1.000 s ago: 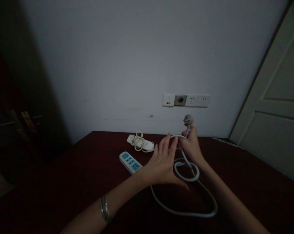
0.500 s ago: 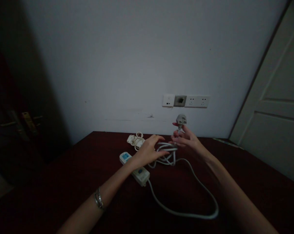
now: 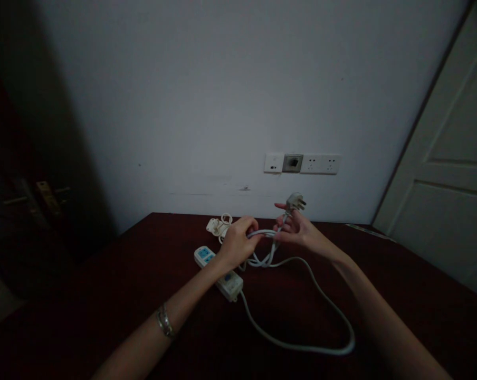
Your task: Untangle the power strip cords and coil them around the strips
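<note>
Evidently I am gathering the white cord (image 3: 267, 233) into loops; that, I judge, is the step in hand. My left hand (image 3: 239, 243) is nearly closed, thumb and fingers pinching the loops at their left side. My right hand (image 3: 303, 232) is half curled, its fingers round the cord just below the plug (image 3: 294, 202), whose prongs point right. The next move, I'd say, calls for pinning the loops together and taking in the slack that sweeps toward me on the near right. The loops sit between my hands, touching both, above the tabletop (image 3: 143, 295). The power strip (image 3: 231, 286) lies near and left, partly behind my left wrist; a second strip (image 3: 212, 227) lies beyond, farther off.
</note>
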{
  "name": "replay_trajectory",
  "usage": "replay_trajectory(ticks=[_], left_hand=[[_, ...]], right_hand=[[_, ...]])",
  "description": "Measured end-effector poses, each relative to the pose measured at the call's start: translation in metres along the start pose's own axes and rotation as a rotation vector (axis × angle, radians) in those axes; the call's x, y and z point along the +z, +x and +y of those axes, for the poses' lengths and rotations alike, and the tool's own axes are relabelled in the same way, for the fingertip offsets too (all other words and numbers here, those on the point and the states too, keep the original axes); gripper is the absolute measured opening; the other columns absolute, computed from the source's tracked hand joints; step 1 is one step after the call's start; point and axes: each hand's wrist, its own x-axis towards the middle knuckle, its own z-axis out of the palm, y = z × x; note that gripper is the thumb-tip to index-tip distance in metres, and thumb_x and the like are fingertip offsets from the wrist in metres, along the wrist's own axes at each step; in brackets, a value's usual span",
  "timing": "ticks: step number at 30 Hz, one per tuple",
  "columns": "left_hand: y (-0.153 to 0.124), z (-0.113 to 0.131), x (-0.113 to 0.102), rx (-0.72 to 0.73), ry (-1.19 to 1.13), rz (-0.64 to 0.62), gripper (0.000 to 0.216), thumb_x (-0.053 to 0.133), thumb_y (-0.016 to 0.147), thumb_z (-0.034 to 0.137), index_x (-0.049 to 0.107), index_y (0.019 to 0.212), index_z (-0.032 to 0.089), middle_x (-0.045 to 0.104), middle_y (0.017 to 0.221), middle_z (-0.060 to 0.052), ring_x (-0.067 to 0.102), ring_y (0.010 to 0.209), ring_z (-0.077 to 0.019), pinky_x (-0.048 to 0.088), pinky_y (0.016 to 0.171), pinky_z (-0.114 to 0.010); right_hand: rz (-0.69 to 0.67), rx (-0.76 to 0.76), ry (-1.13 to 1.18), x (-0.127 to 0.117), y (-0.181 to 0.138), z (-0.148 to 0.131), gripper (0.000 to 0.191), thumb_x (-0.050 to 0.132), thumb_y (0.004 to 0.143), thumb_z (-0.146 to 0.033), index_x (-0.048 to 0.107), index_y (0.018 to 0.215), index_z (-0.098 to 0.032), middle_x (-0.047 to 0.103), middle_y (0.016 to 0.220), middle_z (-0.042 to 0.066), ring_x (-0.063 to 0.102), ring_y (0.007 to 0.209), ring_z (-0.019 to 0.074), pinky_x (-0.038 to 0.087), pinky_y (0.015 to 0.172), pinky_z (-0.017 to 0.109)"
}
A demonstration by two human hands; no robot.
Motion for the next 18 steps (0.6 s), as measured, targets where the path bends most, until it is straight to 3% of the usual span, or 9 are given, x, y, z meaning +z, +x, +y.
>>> replay_trajectory(ticks=[7,12,14,18], left_hand=[[-0.002,-0.003,0.006,-0.089,0.062,0.06,0.014,0.062,0.069,0.018,0.048,0.067,0.017,0.046,0.062,0.005,0.044,0.059,-0.0098,0.033,0.056,-0.022],[-0.001,0.001,0.005,-0.083,0.004,0.008,0.008,0.057,0.067,0.011,0.05,0.065,0.016,0.05,0.061,0.004,0.046,0.059,-0.0093,0.036,0.056,-0.022],[0.001,0.001,0.002,-0.116,-0.119,-0.049,0.007,0.058,0.07,0.017,0.053,0.066,0.015,0.053,0.064,0.002,0.05,0.06,-0.01,0.041,0.056,-0.022],[0.008,-0.005,-0.004,-0.404,-0.535,-0.114,0.021,0.052,0.08,0.032,0.057,0.09,0.014,0.054,0.06,0.002,0.056,0.053,-0.0115,0.048,0.049,-0.025]], right_hand=[[-0.017,0.004,-0.111,0.004,0.003,0.006,0.067,0.072,0.059,-0.017,0.037,0.116,-0.023,0.043,0.077,-0.004,0.049,0.067,0.0098,0.046,0.063,0.026],[0.034,-0.027,-0.19,0.007,0.005,0.008,0.061,0.071,0.059,-0.019,0.039,0.111,-0.021,0.042,0.072,-0.006,0.047,0.061,0.0093,0.042,0.056,0.024],[0.087,-0.043,-0.232,0.008,0.004,0.007,0.059,0.071,0.06,-0.021,0.04,0.11,-0.021,0.042,0.072,-0.005,0.046,0.059,0.0089,0.041,0.053,0.024],[0.221,-0.124,-0.277,0.009,0.005,0.007,0.053,0.07,0.062,-0.025,0.042,0.107,-0.02,0.046,0.074,-0.004,0.05,0.062,0.0112,0.043,0.054,0.025]])
